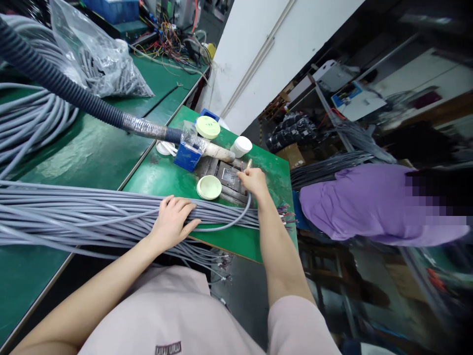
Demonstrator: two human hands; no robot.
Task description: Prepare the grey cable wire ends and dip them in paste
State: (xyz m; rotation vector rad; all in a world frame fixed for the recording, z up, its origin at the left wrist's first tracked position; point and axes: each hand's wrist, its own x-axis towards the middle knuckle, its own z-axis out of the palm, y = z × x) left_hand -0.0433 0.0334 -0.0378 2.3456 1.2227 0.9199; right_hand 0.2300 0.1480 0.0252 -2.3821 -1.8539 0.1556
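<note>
The right hand point(253, 180) is closed in a narrow pinch around the end of a thin grey cable point(236, 221), which curves up into the palm from a thick bundle of grey sheathed cables point(92, 212). Fine coloured wires point(242, 167) and a small tan item point(250, 163) poke out beyond the fingertips; the tan item is too small to identify. The left hand point(172, 222) lies open and palm-down on the bundle, its fingers spread across the cables without closing around them. The bundle crosses a green-topped board point(266, 246) and ends in coloured wire tips point(286, 217) at its far edge. Just beyond the right hand sits a dark metal jig point(229, 177), with a round pale green lid point(209, 187) beside it. Farther up are a white plastic jar point(241, 146), a second pale green lid point(207, 127), and a blue box in clear plastic point(187, 155). A black corrugated hose point(55, 81) with a taped end reaches over the bench to that box. At right, a co-worker in a purple shirt point(369, 204) bends beside the board.
</note>
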